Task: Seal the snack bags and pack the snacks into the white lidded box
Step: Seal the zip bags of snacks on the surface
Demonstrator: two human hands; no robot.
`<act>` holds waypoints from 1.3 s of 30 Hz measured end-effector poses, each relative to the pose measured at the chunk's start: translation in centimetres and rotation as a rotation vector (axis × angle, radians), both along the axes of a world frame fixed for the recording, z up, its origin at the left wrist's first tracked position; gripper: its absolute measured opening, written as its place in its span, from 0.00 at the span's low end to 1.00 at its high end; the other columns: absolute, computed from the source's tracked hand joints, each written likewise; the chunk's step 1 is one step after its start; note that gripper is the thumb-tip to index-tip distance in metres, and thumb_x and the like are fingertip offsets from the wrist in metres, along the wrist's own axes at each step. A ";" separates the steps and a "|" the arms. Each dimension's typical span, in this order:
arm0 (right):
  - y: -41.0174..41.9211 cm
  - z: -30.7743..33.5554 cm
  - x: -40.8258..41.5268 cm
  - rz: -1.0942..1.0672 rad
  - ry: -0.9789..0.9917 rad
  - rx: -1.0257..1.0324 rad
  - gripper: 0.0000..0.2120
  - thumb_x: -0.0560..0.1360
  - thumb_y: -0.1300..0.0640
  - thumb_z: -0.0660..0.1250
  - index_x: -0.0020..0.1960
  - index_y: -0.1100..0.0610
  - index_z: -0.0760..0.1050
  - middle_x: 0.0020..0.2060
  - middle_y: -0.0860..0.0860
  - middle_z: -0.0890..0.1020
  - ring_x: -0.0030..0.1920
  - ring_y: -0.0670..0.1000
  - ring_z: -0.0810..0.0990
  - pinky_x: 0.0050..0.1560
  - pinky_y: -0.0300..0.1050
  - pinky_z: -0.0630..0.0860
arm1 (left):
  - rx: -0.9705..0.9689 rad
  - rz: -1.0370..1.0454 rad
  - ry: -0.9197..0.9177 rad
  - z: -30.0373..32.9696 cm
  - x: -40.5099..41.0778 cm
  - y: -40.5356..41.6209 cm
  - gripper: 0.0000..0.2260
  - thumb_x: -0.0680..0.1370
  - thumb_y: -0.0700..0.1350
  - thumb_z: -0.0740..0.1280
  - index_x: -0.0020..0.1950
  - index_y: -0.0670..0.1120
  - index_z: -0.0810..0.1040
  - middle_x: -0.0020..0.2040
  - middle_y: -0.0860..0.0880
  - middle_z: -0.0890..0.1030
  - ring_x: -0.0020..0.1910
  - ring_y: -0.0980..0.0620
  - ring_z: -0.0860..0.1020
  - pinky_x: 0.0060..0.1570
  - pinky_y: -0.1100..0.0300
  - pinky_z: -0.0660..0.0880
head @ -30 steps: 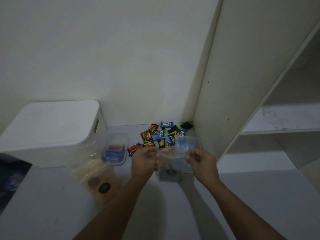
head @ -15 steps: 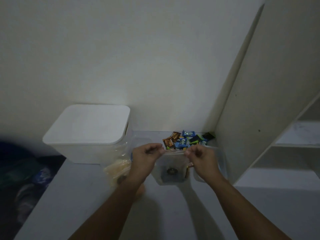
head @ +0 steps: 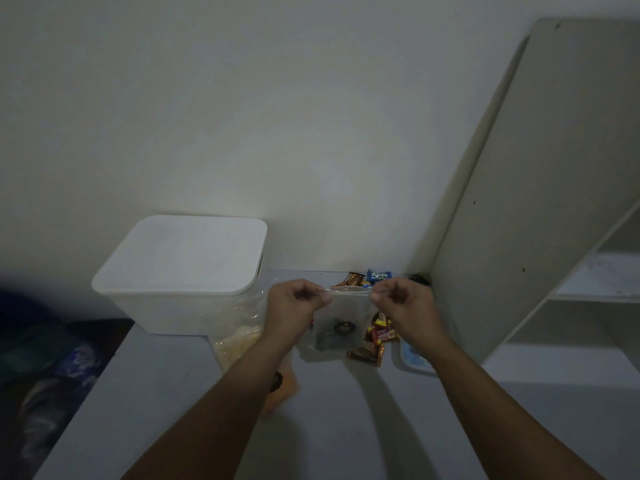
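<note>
Hands, two: left hand (head: 294, 303), right hand (head: 403, 299) pinch one clear bag (head: 341, 323).

Clear zip bag (head: 341, 327) upright above bench, top edge stretched level, pinched at both corners; dark round label on front, dark contents low inside
White box (head: 180, 271) at back left against wall, lid on
Second clear bag (head: 239, 337) with pale yellow snacks just right of box
Wrapped snacks (head: 379, 336) heaped behind held bag, brown, red, blue

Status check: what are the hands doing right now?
Left hand and right hand pinching clear bag's top edge. White box lid on. Nothing blocking.
</note>
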State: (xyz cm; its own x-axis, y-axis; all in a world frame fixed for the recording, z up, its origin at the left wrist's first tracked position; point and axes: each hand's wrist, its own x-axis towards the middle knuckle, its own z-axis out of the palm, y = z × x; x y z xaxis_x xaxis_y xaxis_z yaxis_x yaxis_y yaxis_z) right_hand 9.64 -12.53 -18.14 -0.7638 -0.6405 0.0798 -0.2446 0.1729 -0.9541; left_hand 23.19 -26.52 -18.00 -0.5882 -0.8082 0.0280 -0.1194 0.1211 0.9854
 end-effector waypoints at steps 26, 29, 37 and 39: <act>-2.0 5.4 -1.3 0.005 0.121 -0.031 0.02 0.73 0.63 0.71 0.43 0.58 0.79 0.38 0.55 0.83 0.38 0.49 0.80 0.38 0.36 0.78 | 0.030 -0.081 0.123 4.5 -1.9 -1.4 0.06 0.71 0.34 0.72 0.38 0.44 0.79 0.35 0.47 0.80 0.35 0.54 0.78 0.38 0.65 0.77; -2.3 5.7 -1.2 0.015 0.113 -0.050 0.02 0.73 0.61 0.72 0.45 0.58 0.79 0.41 0.56 0.83 0.38 0.49 0.79 0.37 0.36 0.77 | 0.108 -0.080 0.149 5.1 -2.1 -1.6 0.07 0.72 0.33 0.71 0.38 0.44 0.79 0.35 0.46 0.80 0.37 0.50 0.78 0.44 0.54 0.80; -3.6 7.7 -1.9 -0.028 0.123 -0.031 0.04 0.73 0.60 0.72 0.45 0.61 0.80 0.38 0.55 0.82 0.36 0.47 0.78 0.38 0.36 0.75 | 0.166 -0.119 0.190 7.7 -2.3 -2.1 0.07 0.73 0.33 0.70 0.38 0.43 0.78 0.35 0.46 0.79 0.37 0.50 0.78 0.48 0.48 0.80; -3.7 8.4 -1.9 -0.026 0.135 -0.048 0.03 0.73 0.60 0.72 0.44 0.60 0.80 0.37 0.54 0.82 0.34 0.45 0.77 0.35 0.31 0.74 | 0.132 -0.100 0.189 8.2 -2.3 -2.3 0.07 0.73 0.33 0.70 0.38 0.43 0.78 0.36 0.46 0.79 0.38 0.51 0.78 0.48 0.50 0.80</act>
